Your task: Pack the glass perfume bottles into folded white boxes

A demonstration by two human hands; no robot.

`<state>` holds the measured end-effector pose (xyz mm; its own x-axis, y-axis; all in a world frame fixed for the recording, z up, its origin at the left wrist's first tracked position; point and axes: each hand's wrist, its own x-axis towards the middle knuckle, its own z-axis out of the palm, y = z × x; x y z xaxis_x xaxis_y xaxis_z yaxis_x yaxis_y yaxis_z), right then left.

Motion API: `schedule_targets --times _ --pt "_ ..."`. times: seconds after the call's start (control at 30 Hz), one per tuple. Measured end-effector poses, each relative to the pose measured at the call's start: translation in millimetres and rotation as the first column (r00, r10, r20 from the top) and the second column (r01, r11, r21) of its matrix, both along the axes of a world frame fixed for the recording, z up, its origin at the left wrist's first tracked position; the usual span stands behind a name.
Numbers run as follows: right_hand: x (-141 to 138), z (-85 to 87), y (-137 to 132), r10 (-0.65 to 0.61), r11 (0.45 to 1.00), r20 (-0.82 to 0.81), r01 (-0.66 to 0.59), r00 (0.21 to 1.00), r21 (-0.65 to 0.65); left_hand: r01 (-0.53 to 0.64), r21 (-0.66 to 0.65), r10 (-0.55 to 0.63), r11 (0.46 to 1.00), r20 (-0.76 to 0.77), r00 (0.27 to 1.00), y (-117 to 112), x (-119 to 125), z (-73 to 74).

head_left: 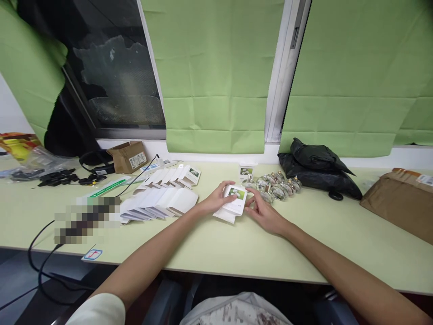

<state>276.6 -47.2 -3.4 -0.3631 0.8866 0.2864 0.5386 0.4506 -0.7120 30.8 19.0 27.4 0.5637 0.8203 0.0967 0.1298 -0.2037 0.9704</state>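
A small white cardboard box (237,205) with a green flower picture is held above the table, an end flap (225,215) hanging open toward me. My left hand (219,198) is closed on its left side, thumb lying over the printed face. At the right edge, the fingertips and thumb of my right hand (265,214) pinch against the box. Just beyond are several round, clear-wrapped bottles (279,193), some with gold-coloured caps. Behind them a similar white box (246,171) stands upright with its top flap raised. Whether anything is inside the held box cannot be seen.
Two rows of flat white boxes (158,203) lean together on the left of the pale table (216,253). Black cables (34,257) hang over the left edge. A brown carton (128,157), black plastic bags (318,174) and a larger carton (402,203) stand farther out.
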Motion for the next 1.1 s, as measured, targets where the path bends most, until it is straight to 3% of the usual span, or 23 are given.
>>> schedule_targets --times 0.13,0.3,0.53,0.7,0.8,0.93,1.0,1.1 --pt "-4.3 1.5 -0.4 0.07 0.993 -0.217 -0.088 0.974 -0.073 -0.012 0.006 0.012 1.0 0.039 0.999 0.1 3.4 -3.1" --pt "-5.0 -2.6 9.8 0.081 0.974 -0.487 -0.173 0.87 -0.147 -0.04 0.057 0.038 0.998 0.039 0.999 4.0 4.9 -9.9" --pt "-1.9 -3.8 15.4 0.007 0.966 -0.595 -0.16 0.804 -0.204 -0.042 0.184 0.057 0.982 -0.077 0.995 1.5 6.2 -14.2" --pt "-5.0 -4.4 13.3 0.005 0.92 -0.67 -0.267 0.742 -0.288 -0.018 0.25 0.052 0.968 -0.128 0.99 -5.5 5.8 -10.1" --pt "-6.4 -3.2 12.0 -0.024 0.914 -0.7 -0.268 0.714 -0.305 -0.051 0.367 0.141 0.929 -0.224 0.964 -9.3 4.8 -4.0" --pt "-6.0 -1.4 12.0 -0.095 0.922 -0.696 -0.201 0.712 -0.332 -0.078 0.562 0.278 0.824 -0.28 0.919 -12.0 1.6 5.2" --pt "-5.4 -2.2 12.8 -0.095 0.926 -0.693 -0.192 0.714 -0.325 -0.06 0.617 0.285 0.785 -0.274 0.919 -13.1 0.0 7.8" --pt "-4.6 -4.5 14.1 -0.076 0.933 -0.69 -0.193 0.719 -0.304 0.006 0.628 0.21 0.778 -0.268 0.94 -15.1 -0.1 8.1"
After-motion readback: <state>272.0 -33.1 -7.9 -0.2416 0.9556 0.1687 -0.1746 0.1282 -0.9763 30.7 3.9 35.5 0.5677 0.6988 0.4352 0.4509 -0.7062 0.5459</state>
